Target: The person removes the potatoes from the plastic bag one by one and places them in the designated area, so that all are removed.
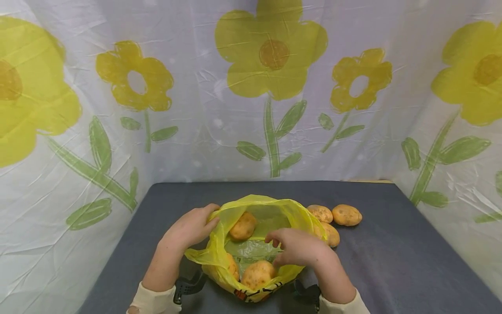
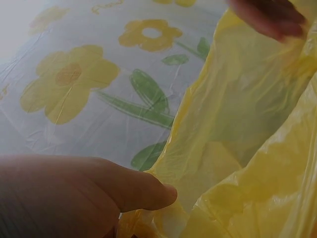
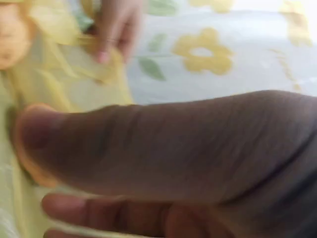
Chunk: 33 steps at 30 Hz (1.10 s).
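A yellow plastic bag (image 1: pixel 215 244) stands with its mouth spread on the dark table. Inside it lie one potato (image 1: pixel 243 226) toward the back, another potato (image 1: pixel 259 274) at the front and a third potato (image 1: pixel 232 266), partly covered by the bag's side. My left hand (image 1: pixel 192 226) pinches the bag's left rim; its thumb (image 2: pixel 143 191) lies over the plastic in the left wrist view. Over the right part of the mouth, my right hand (image 1: pixel 300 247) hangs with thumb and fingers apart and nothing between them. In the right wrist view its thumb overlaps an orange-lit potato (image 3: pixel 37 171).
To the right of the bag, a potato (image 1: pixel 320 213), a second potato (image 1: pixel 347 215) and a third potato (image 1: pixel 331 234) rest on the dark table (image 1: pixel 392 261). A white sheet (image 1: pixel 204 144) printed with yellow flowers surrounds the table at the back and sides.
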Tool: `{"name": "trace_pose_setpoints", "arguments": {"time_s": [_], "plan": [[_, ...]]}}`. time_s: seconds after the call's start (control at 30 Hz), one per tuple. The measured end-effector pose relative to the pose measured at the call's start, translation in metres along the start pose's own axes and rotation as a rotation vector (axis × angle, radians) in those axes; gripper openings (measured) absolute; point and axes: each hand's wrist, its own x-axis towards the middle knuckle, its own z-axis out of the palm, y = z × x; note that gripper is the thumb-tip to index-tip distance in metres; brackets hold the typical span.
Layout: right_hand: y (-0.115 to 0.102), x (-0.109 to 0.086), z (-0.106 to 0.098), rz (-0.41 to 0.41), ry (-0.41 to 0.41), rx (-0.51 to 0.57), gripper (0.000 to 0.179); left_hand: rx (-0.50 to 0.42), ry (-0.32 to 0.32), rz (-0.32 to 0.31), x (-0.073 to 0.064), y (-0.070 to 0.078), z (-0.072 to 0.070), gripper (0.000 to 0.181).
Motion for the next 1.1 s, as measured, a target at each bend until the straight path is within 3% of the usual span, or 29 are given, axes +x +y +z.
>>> {"name": "trace_pose_setpoints", "arguments": {"time_s": [0.1, 0.2, 0.4, 0.53, 0.97, 1.1], "plan": [[-0.002, 0.012, 0.014, 0.065, -0.083, -0.033, 0.056, 0.0, -0.002, -0.003, 0.0, 0.0, 0.0, 0.043], [-0.003, 0.02, 0.025, 0.077, -0.127, -0.083, 0.057, 0.008, -0.004, 0.002, 0.001, 0.001, 0.002, 0.044], [-0.005, 0.03, 0.038, 0.012, -0.127, -0.19, 0.041, 0.014, -0.006, 0.003, 0.001, 0.003, 0.002, 0.044], [-0.005, 0.031, 0.039, 0.022, -0.114, -0.195, 0.043, 0.005, -0.009, 0.001, 0.001, 0.004, 0.001, 0.045], [-0.001, 0.004, 0.003, -0.051, 0.107, 0.006, 0.056, 0.004, -0.01, -0.002, 0.001, 0.004, 0.0, 0.044], [-0.001, -0.012, -0.011, -0.052, 0.201, 0.007, 0.059, -0.001, -0.013, -0.006, 0.001, 0.004, 0.001, 0.044]]}}
